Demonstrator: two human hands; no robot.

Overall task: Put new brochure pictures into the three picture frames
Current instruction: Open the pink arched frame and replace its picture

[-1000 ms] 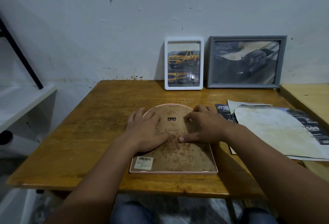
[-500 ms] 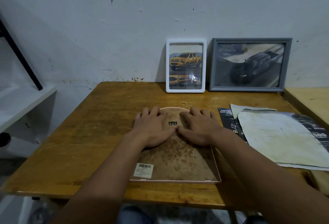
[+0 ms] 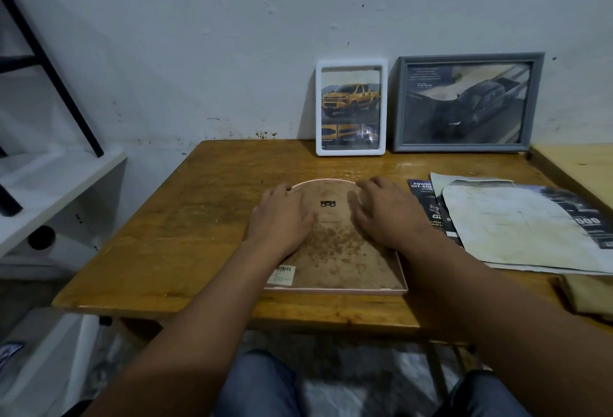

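A pink arch-topped picture frame [image 3: 335, 257] lies face down on the wooden table [image 3: 185, 217], its stained brown backing board up, with a small metal hanger and a barcode sticker. My left hand [image 3: 282, 217] rests flat on the backing's upper left, fingers reaching the curved rim. My right hand [image 3: 384, 214] lies flat on the upper right. A white frame [image 3: 351, 107] with a yellow pickup picture and a grey frame [image 3: 466, 103] with a dark truck picture lean upright against the wall.
Brochure pages [image 3: 524, 224] lie spread on the table's right side, a dark one partly under a pale, stained sheet. A lighter wooden surface [image 3: 583, 167] adjoins at the far right. A white shelf [image 3: 49, 184] with a black metal bar stands at the left.
Both hands slid apart on the backing board, from near the hanger toward the frame's upper left and right edges. The frame stayed put.
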